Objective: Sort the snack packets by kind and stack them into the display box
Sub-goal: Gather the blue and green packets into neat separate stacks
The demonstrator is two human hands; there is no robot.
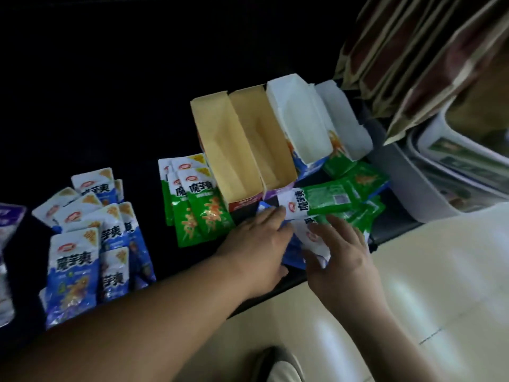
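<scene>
Blue packets (73,268) are lying fanned out at the left of the dark surface (110,92), each showing 魔芋爽 in bold dark characters under a red oval logo too blurred to read. Green packets (198,208) carrying the same 魔芋爽 are sitting just beside the display boxes (220,139), four open-topped cartons standing side by side, two tan inside, two white. In front of the cartons a mixed pile (367,176) is lying, with a sideways green packet (327,199) on top, 魔芋爽 on its white end. The left hand (256,244) is reaching in, fingers stretched nearly straight, tips touching that white end. The right hand (341,252) is resting on a white-topped packet (311,237), fingers spread and loosely bent; whether the thumb is pinching it, I cannot tell.
</scene>
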